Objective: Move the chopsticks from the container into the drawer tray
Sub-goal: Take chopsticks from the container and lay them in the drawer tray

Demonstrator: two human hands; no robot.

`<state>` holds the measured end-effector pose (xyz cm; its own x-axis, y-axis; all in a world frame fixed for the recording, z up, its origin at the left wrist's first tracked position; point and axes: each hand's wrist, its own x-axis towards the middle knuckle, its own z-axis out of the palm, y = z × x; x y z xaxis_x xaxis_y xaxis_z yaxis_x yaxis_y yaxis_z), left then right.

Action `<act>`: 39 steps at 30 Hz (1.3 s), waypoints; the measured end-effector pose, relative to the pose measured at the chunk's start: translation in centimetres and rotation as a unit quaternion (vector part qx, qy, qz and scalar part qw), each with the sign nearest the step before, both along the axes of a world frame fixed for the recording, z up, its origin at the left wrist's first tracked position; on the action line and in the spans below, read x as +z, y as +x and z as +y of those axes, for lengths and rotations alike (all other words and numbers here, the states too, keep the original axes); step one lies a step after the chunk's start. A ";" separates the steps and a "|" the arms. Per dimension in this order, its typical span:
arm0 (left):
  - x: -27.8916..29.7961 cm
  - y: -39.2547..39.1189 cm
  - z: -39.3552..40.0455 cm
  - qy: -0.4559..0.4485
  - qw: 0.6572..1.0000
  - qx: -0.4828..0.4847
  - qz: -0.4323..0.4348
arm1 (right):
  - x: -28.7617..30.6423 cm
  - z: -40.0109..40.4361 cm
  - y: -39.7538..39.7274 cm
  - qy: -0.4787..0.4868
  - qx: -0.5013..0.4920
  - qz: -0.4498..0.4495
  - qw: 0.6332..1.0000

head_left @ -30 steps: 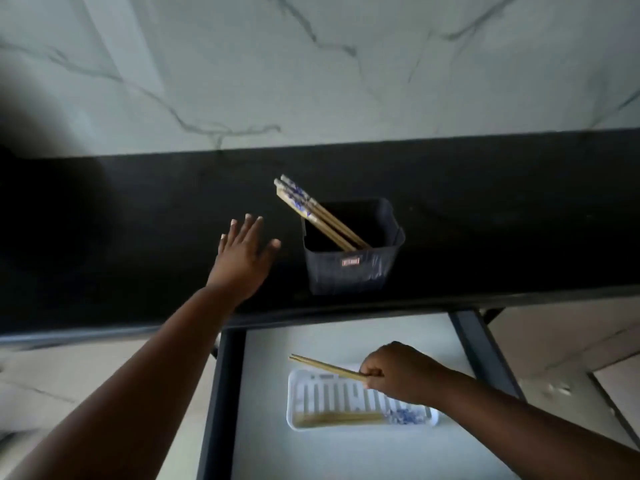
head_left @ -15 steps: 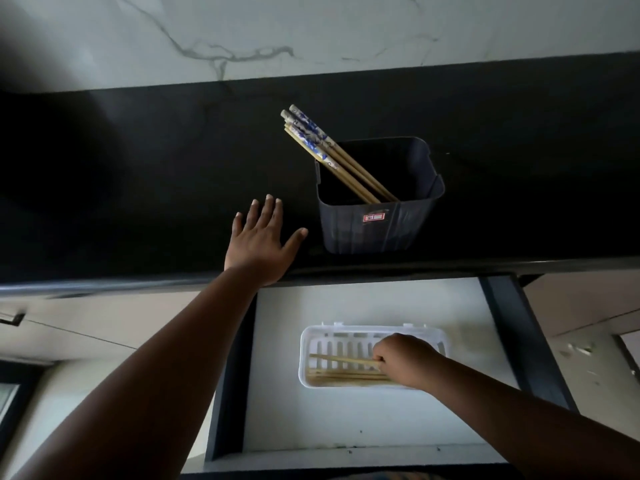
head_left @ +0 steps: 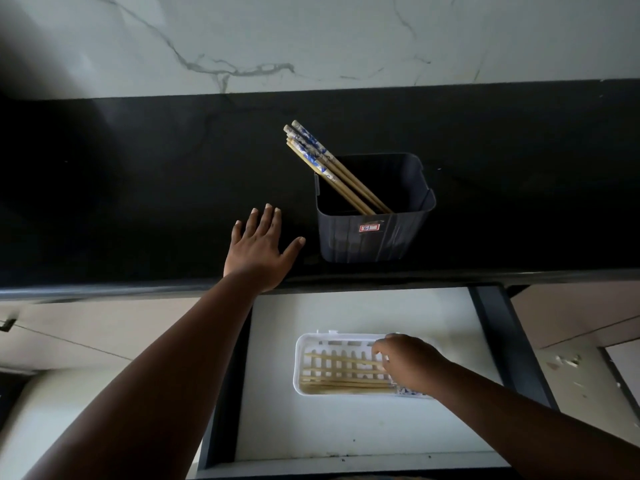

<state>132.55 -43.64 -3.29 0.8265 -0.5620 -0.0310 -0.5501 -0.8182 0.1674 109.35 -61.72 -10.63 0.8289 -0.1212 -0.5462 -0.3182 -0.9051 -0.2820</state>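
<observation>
Several chopsticks lying in the white tray under the right hand, its fingers curled over their ends, grip unclear, left hand spread flat on the black counter, beside it the dark container with more chopsticks leaning out.

Dim and sharp overall — the drawer floor glows brightest, left corners vignetted, edges bowed.

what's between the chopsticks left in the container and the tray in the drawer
Nothing visible blocks the way. The remaining chopsticks lean out of the open-topped container, and the drawer is open below the counter edge. Only the right hand lies over the right end of the white tray; the left hand rests flat beside the container.
</observation>
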 end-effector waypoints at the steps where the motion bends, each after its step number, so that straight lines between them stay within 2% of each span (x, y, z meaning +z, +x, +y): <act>1: 0.0 0.0 0.0 0.000 1.000 -0.001 0.000 | 1.3 -0.2 0.0 0.015 -0.003 0.001 1.000; 5: 0.3 0.0 0.0 0.011 1.000 -0.004 0.005 | 8.8 -0.4 1.0 0.078 0.007 -0.055 0.995; 10: 0.6 -0.2 -0.3 0.025 1.000 0.003 0.011 | 19.3 0.5 4.2 0.159 -0.044 -0.249 0.954; 13: 0.7 -0.3 -0.2 0.029 0.999 0.005 0.016 | 23.0 0.6 7.4 0.155 -0.086 -0.355 0.918; 15: 0.8 -0.4 -0.3 0.021 1.000 0.004 0.012 | 23.9 0.5 9.8 0.117 -0.113 -0.385 0.909; 18: 0.6 -0.1 -0.3 0.009 1.000 0.003 -0.003 | 23.4 0.1 13.0 0.022 -0.131 -0.363 0.922; 24: 0.1 0.2 -0.4 -0.027 0.999 0.019 -0.020 | 21.5 0.5 15.3 -0.062 -0.144 -0.280 0.947; 27: -0.1 0.5 0.0 0.019 0.999 -0.004 0.046 | 21.3 0.6 15.7 -0.097 -0.139 -0.282 0.944; 29: -1.4 1.2 -0.2 0.022 0.999 -0.006 0.037 | 21.5 0.7 16.0 -0.117 -0.135 -0.283 0.942; 33: -1.5 1.1 -0.1 0.021 1.000 -0.010 0.018 | 21.7 0.9 15.9 -0.130 -0.121 -0.275 0.945; 39: -1.2 1.2 -0.5 0.022 0.999 -0.009 -0.025 | 24.1 0.3 14.1 -0.083 -0.101 -0.287 0.949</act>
